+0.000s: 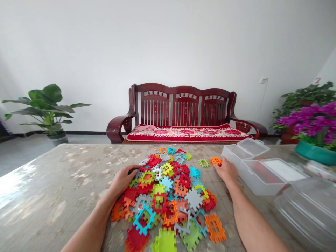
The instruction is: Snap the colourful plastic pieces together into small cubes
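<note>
A heap of flat, notched plastic building tiles [168, 192] in red, orange, green, blue and grey lies on the marbled table [65, 182]. My left hand [123, 180] rests at the heap's left edge, fingers curled over the tiles there. My right hand [227, 171] lies at the heap's right side, its fingertips touching a lone orange tile [216, 160]. A single green tile [203, 162] lies just left of that one. Whether either hand grips a tile is not visible.
Clear plastic boxes with open lids [252, 168] stand right of my right hand, and more clear containers [309, 206] sit at the table's right edge. A teal pot of purple flowers [315, 140] is at the far right. Behind the table stands a red wooden bench [183, 115], and a leafy plant [49, 108].
</note>
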